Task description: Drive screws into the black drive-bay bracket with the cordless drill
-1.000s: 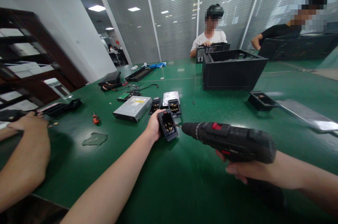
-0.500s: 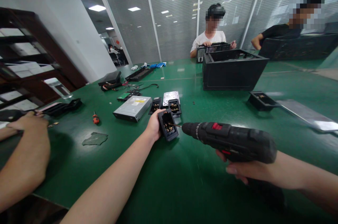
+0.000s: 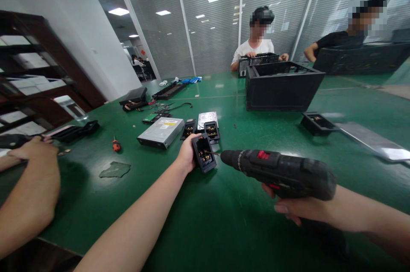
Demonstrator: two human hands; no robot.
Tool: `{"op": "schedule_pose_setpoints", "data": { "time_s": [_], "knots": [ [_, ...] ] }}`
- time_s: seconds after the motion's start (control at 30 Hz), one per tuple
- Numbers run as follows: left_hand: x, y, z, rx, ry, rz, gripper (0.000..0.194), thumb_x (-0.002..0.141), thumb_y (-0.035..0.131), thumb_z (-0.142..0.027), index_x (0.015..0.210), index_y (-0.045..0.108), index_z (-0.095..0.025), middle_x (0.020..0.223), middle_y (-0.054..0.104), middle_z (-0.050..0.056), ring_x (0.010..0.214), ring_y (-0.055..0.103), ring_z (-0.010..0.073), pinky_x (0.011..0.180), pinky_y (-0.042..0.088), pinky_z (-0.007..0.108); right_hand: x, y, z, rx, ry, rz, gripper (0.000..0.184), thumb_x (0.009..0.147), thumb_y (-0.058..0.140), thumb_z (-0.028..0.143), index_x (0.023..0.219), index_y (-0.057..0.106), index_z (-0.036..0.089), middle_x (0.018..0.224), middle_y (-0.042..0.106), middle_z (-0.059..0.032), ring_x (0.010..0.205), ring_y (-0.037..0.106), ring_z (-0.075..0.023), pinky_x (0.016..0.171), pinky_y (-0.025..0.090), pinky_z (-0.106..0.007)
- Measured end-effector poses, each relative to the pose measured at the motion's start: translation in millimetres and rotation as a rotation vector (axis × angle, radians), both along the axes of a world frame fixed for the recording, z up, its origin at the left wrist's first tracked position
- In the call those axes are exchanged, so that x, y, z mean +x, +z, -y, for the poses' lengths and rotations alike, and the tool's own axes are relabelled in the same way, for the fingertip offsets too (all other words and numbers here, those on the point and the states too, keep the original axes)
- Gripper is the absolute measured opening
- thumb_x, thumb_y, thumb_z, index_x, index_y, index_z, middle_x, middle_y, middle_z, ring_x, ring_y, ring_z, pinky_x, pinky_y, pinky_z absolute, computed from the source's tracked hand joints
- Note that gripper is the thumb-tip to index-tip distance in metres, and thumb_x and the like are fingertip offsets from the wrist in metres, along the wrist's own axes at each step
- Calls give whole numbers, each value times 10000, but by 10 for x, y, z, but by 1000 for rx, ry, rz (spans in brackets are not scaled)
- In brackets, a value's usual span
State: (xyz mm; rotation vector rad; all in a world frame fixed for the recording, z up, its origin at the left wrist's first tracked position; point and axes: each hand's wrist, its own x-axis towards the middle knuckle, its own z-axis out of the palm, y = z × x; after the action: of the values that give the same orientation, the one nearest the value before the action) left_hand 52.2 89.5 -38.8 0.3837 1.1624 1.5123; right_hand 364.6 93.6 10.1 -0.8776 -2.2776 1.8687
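My left hand (image 3: 187,153) is closed on the left side of a small black open box (image 3: 209,166) with brass-coloured metal parts inside, tilted so its opening faces the drill. In my right hand (image 3: 299,208) is a black cordless drill (image 3: 282,171) with red details, gripped by its handle and pointing left. The thin bit reaches the box's opening; whether its tip touches the metal parts I cannot tell. Just behind the held box are two similar black boxes, a left one (image 3: 188,130) and a right one (image 3: 212,131), beside a silver hard drive (image 3: 207,119).
Left of the boxes lie a silver optical drive (image 3: 162,132), an orange-black screwdriver (image 3: 116,144) and a flat dark shard (image 3: 115,170). A black computer case (image 3: 283,88) stands behind. Another black box (image 3: 318,124) and a metal panel (image 3: 374,137) lie right. A co-worker's arm (image 3: 35,182) is at far left.
My hands, the held box and the drill stay almost in place. The view has shifted very slightly. At the back, a co-worker's hand has moved a little lower by the black metal frame.
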Motion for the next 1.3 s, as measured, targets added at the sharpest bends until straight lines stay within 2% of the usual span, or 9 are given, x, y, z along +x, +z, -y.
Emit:
{"op": "schedule_pose_setpoints", "data": {
  "time_s": [0.37,0.8,0.97,1.3],
  "knots": [
    [-5,-24,-10,9,-14,3,243,670,605,-381,740,655,-153,656,673,63,571,624,228,581,504,382,17,-27,1,44,7,-5,231,765,664,353,931,571,222,645,587,42,566,597,-149,537,506,-260],
    [1,-7,-1,0,-10,9,234,663,616,-386,725,649,-163,649,671,56,572,626,233,577,505,386,36,-32,-4,27,25,-23,238,777,659,356,951,559,227,701,585,37,584,597,-147,550,512,-269],
    [-12,-23,-8,-5,-7,7,236,667,616,-383,735,650,-160,660,673,62,573,626,232,584,506,392,20,-10,-1,15,30,2,240,775,659,367,934,559,218,636,570,50,572,588,-150,543,495,-269],
    [-2,-13,-4,13,-27,6,233,670,608,-383,724,644,-159,644,664,58,562,621,232,576,510,395,19,2,4,15,33,2,256,788,644,358,961,547,197,700,572,27,592,579,-148,573,497,-284]
  ]
}}
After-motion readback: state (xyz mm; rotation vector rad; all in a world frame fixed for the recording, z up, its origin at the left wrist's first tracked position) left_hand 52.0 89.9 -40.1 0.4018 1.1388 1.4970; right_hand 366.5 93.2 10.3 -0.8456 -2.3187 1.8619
